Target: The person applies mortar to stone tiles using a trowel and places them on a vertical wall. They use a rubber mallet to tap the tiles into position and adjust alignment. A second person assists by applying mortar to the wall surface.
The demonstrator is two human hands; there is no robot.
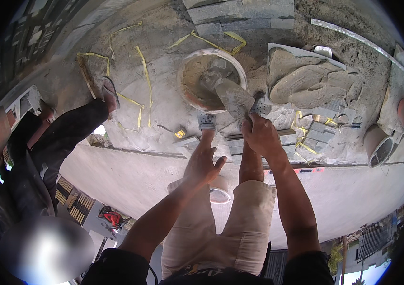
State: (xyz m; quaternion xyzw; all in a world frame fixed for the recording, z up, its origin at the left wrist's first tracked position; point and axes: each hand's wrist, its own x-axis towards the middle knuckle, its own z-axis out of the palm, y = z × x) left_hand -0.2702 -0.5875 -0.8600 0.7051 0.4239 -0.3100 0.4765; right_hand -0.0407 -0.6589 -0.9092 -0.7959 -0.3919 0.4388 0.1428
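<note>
My right hand (263, 135) is closed round the handle of a trowel (234, 96), the handle mostly hidden in my grip. Its broad, grey-smeared blade reaches over the near right rim of a round tub (181, 78). Wet grey mortar (195, 76) coats the inside of the tub, and a lump of it lies at the blade's far end. Over my left shin hangs my left hand (205, 165), empty, with the thumb apart from the fingers. My sandalled feet stand just this side of the tub.
Right of the tub, a board (274, 51) carries a thick mortar heap (306, 83). Stone strips (319, 135) and a yellow tape measure (179, 134) lie near my feet. Yellow strapping (145, 80) litters the ground. Another person's leg (76, 123) extends in from the left. A bucket (377, 145) lies far right.
</note>
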